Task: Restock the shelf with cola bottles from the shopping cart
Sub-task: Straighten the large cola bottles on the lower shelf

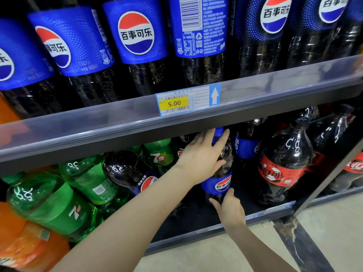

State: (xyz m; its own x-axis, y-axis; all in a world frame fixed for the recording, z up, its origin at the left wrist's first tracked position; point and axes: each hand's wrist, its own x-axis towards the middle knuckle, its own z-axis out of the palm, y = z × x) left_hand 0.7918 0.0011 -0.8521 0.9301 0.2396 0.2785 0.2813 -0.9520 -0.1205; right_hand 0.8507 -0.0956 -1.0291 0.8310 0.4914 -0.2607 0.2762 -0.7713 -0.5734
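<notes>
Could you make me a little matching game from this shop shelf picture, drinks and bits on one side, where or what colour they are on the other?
Things:
1. Pepsi bottle being placed
2. 7up bottle
3. price tag
4. red-labelled cola bottle

Descriptions:
A. green, lying tilted at lower left
B. on the shelf edge strip, yellow patch reading 5.00
C. between the left hand and right hand
D. upright, right of the hands

Pairs: 1-C, 2-A, 3-B, 4-D

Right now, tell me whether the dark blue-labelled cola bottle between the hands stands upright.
Upright: the cola bottle shows its cap above, label level, base on the bottom shelf.
</notes>
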